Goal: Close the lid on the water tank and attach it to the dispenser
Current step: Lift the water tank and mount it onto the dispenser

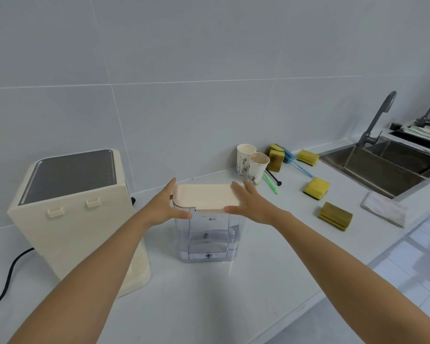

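A clear water tank (207, 240), partly filled, stands upright on the white counter. Its cream lid (205, 196) lies flat across the top. My left hand (165, 206) sits at the lid's left end, fingers straight along the side and thumb at the front corner. My right hand (250, 203) rests at the lid's right end, fingers spread over the edge. Whether either hand grips is unclear. The cream dispenser (82, 219) with a dark top panel stands to the left, apart from the tank, its side with two hooks facing the tank.
Two paper cups (252, 167), several yellow sponges (317, 187), a blue brush (298, 163) and a green stick lie behind and to the right. A folded cloth (384, 212) sits by the steel sink (382, 165). A black cable (8, 276) trails left of the dispenser.
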A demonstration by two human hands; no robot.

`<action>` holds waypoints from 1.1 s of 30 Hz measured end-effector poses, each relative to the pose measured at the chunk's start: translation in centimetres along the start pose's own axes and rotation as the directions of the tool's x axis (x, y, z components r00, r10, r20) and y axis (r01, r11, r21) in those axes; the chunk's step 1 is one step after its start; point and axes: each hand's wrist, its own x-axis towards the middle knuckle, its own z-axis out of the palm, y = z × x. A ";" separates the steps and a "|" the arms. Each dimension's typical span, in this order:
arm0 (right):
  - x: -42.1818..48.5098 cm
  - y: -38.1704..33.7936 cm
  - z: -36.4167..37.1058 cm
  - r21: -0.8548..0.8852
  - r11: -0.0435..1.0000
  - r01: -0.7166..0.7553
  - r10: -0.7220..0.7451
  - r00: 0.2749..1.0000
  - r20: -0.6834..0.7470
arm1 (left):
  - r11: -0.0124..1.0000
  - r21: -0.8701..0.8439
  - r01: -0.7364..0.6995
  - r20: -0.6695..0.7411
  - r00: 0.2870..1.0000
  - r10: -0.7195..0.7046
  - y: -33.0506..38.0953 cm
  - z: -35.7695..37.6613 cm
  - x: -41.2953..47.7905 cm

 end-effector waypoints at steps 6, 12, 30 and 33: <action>-0.5 1.7 2.0 0.324 0.946 0.005 0.038 0.991 -0.125 | 0.996 -0.080 0.039 0.020 0.999 -0.037 -1.6 1.7 0.3; -0.3 3.0 4.1 0.482 0.874 -0.064 0.115 0.990 -0.078 | 0.996 -0.051 0.077 -0.057 0.995 -0.080 -2.6 2.8 0.8; -0.2 2.3 4.9 0.444 0.892 -0.089 0.150 0.983 -0.104 | 0.991 -0.044 0.128 -0.137 0.982 -0.133 -1.6 2.6 -1.5; -0.2 1.4 4.1 0.408 0.910 -0.071 0.124 0.987 -0.103 | 0.990 -0.073 0.118 -0.153 0.980 -0.128 -1.2 2.0 -2.5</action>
